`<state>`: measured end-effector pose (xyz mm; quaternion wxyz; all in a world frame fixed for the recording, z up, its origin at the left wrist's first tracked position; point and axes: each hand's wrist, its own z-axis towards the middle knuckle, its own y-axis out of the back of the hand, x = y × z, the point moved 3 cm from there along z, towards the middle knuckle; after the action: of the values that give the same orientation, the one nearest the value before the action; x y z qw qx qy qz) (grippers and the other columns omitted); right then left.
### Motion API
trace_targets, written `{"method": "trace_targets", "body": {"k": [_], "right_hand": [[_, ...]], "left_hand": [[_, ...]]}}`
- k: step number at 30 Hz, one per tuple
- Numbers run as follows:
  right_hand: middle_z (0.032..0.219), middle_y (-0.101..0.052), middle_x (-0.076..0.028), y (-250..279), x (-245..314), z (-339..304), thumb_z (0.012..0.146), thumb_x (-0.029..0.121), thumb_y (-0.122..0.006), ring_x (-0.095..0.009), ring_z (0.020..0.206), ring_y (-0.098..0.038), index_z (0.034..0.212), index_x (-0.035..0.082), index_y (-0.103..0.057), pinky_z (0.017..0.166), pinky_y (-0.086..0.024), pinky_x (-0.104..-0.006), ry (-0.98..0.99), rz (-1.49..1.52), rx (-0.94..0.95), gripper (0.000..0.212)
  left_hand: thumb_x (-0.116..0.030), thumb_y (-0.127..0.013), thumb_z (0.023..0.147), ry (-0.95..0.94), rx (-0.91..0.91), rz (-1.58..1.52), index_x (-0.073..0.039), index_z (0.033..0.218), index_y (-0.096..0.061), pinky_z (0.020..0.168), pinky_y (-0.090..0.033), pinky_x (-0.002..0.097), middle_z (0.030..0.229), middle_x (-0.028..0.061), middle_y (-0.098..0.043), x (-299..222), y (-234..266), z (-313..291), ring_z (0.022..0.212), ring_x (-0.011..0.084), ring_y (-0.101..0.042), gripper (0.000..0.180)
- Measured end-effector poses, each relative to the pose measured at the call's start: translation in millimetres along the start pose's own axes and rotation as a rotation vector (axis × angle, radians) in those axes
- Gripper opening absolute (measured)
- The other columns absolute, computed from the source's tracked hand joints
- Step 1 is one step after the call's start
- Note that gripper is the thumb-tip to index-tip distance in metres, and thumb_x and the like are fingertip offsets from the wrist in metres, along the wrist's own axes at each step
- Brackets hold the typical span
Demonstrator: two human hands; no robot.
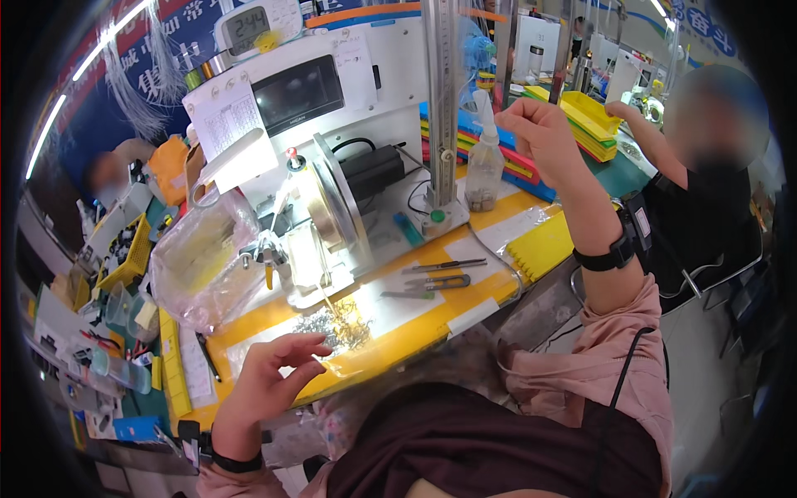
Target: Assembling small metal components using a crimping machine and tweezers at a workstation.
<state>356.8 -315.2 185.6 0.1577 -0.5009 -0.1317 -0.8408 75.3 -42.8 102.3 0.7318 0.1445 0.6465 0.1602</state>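
Note:
Over the front edge of the yellow-topped bench, my left hand has its thumb and fingers apart, with nothing seen between them. Just beyond its fingertips lies a glittering pile of small metal parts under a bright light. My right hand is raised at the right, fingertips pinched together; whatever they may hold is too small to make out. Next to it stands a clear squeeze bottle with a pointed nozzle. Behind the pile is a machine with a round metal wheel and a dark screen.
Tweezers and thread snips lie right of the pile. A vertical metal column rises behind them. A yellow tray sits at the right edge, a plastic bag at the left. Another person sits far right.

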Motion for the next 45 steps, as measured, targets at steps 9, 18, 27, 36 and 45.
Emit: {"method": "trace_targets", "body": {"k": [9,18,27,36,45], "right_hand": [[0.058,-0.042,0.004,-118,-22,-71,0.082,0.011,-0.056,-0.002,0.044,-0.030,0.081,0.002,-0.055,0.041,-0.022,-0.0188,-0.481,0.725,0.514,0.009],[0.057,-0.041,0.005,-142,-13,-71,0.083,0.011,-0.055,-0.002,0.044,-0.029,0.085,0.003,-0.056,0.042,-0.024,-0.0177,-0.407,0.615,0.460,0.008],[0.101,-0.057,-0.017,-139,6,-111,0.070,0.004,-0.062,-0.021,0.062,-0.057,0.101,0.003,-0.049,0.054,-0.046,-0.0264,0.849,-0.476,0.583,0.034],[0.064,-0.055,-0.004,-145,-32,-71,0.077,0.005,-0.059,-0.009,0.056,-0.050,0.074,0.002,-0.058,0.051,-0.040,-0.0224,0.196,-0.269,0.663,0.004],[0.066,-0.057,0.001,-126,-78,29,0.079,0.010,-0.058,-0.004,0.060,-0.047,0.080,0.001,-0.063,0.053,-0.038,-0.0192,0.132,-0.446,0.365,0.010]], "left_hand": [[-0.005,-0.051,0.081,0.032,-0.086,-0.325,0.004,0.092,-0.060,0.044,-0.035,0.0185,0.059,-0.0003,-0.051,-18,-27,53,0.048,0.0050,-0.044,0.017],[-0.013,-0.057,0.082,0.093,-0.039,-0.625,-0.001,0.088,-0.059,0.041,-0.025,0.0191,0.056,-0.0052,-0.043,-29,-41,86,0.045,0.0028,-0.031,0.014],[-0.008,-0.058,0.074,-0.282,-0.013,0.522,-0.003,0.072,-0.058,0.053,-0.042,0.0367,0.067,0.0114,-0.053,26,-48,53,0.061,0.0303,-0.054,0.005],[-0.006,-0.064,0.074,-0.177,-0.195,0.182,-0.001,0.071,-0.060,0.047,-0.038,0.0247,0.058,0.0069,-0.051,0,-4,73,0.052,0.0111,-0.048,0.007],[-0.004,-0.070,0.065,-0.500,-0.679,0.671,-0.003,0.081,-0.062,0.063,-0.041,0.0257,0.082,0.0082,-0.053,2,69,76,0.072,0.0170,-0.051,0.018]]}}
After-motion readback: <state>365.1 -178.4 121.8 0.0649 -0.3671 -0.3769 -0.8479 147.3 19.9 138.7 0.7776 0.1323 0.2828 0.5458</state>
